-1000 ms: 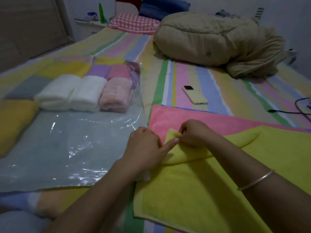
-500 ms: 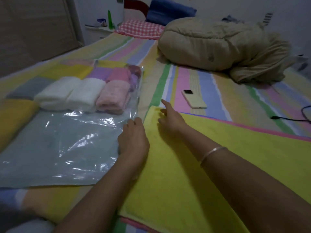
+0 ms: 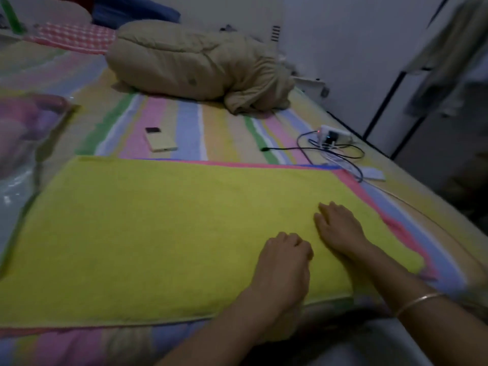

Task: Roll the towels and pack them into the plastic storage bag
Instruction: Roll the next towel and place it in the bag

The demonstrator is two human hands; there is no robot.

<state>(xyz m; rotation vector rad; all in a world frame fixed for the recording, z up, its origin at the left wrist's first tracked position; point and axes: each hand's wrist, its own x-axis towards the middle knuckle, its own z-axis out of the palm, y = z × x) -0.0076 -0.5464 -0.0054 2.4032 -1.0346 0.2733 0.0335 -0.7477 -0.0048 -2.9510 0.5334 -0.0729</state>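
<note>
Yellow terry towel (image 3: pixel 158 233) is pressed flat by spread right hand (image 3: pixel 340 228) and curled left hand (image 3: pixel 284 262), whose grip cannot be told; rolling is judged next.

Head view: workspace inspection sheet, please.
Surface: striped sheet on a bed.
Job's things: yellow towel spread flat on pink towel; bag at left edge, pink roll inside, blurred.
Clutter: phone beyond the towels; beige quilt heaped behind.
Grippers: right hand flat on yellow towel; left hand on it with fingers curled, grip unclear.
Cables: black cable looping from power strip, near the towels' far right corner.
Surroundings: wall; hanging clothes at right; checked pillow far left.
</note>
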